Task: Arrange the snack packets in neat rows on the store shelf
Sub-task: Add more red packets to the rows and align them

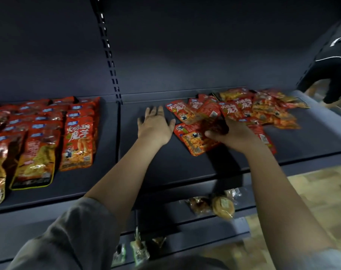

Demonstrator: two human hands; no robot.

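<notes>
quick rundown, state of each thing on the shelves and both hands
left hand: open, fingers spread flat on bare shelf
right hand: fingers curled around a red packet
loose packets: jumbled, overlapping heap
sorted packets: lying in neat overlapping rows on left section
buns: wrapped, on the shelf below
green packets: on the lowest shelf

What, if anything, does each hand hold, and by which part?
The right hand grips a red packet from the pile, at its near end. The left hand lies open on the shelf, holding nothing.
</notes>
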